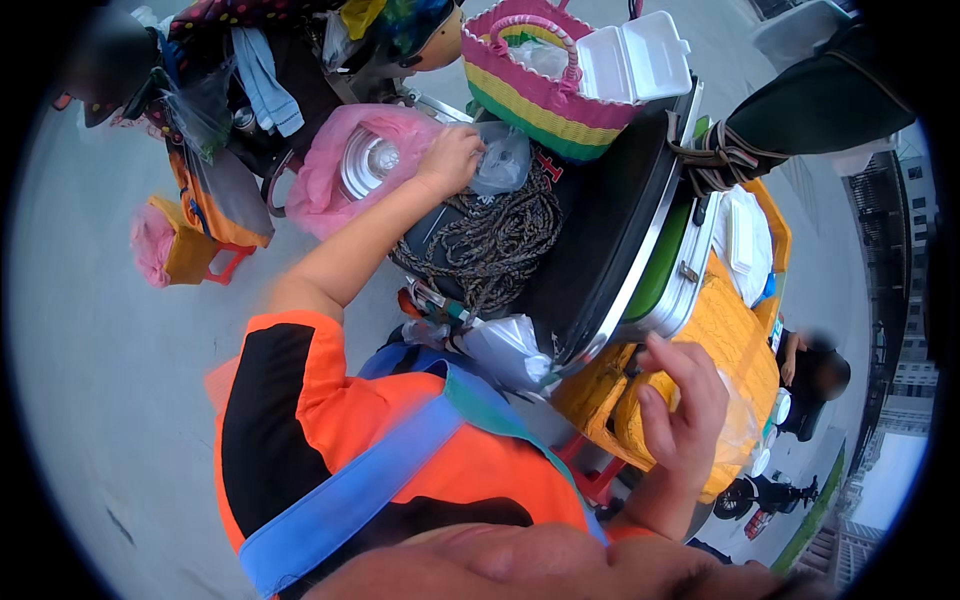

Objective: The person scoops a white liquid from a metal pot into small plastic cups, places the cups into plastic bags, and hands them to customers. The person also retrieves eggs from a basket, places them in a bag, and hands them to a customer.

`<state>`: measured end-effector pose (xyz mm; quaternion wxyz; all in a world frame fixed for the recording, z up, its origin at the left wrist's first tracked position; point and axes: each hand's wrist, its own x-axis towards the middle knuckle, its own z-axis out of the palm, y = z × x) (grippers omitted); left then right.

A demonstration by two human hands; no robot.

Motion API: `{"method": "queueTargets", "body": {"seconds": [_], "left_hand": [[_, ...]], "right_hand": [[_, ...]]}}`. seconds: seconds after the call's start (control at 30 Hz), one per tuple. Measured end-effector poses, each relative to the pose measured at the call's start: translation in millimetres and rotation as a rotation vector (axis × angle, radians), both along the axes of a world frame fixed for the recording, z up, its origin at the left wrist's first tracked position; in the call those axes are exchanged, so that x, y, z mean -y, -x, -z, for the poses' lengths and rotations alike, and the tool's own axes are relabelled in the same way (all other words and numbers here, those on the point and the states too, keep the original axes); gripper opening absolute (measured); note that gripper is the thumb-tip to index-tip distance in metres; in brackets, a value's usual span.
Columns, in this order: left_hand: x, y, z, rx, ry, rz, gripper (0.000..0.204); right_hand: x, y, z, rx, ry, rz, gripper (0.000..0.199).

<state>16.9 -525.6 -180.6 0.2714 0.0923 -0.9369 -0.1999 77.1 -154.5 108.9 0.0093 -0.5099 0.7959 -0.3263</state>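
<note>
My left hand (452,160) reaches out at the upper middle, its fingers closed on the edge of a clear plastic bag (505,162). Beside it spreads a pink plastic bag (318,165) with a round silvery metal dish or lid (366,166) in it. Just below lies a heap of dark braided rope (495,245) on a dark surface. My right hand (688,415) is raised at the lower right with fingers bent and apart, nothing visible between them. Behind it is a yellow cover (725,325); some clear plastic shows next to the wrist.
A striped woven basket (545,95) holds white foam boxes (652,58). A black panel (610,235) with a metal edge stands between my hands. A tied dark green umbrella (815,110) juts in at upper right. One red stool (232,262) stands left; people and a motorcycle (765,495) are farther off.
</note>
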Motion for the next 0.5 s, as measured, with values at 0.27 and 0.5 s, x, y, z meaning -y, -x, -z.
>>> {"method": "queueTargets", "body": {"seconds": [0.27,0.5], "left_hand": [[43.8,50.3,101.6,0.002,-0.907,-0.275,0.048],[48.6,15.7,78.3,-0.021,-1.778,0.022,0.013]], "right_hand": [[313.7,154.5,287.8,0.296,-0.419,0.252,0.016],[294.1,226.0,380.9,0.309,-0.356,0.665,0.022]]}}
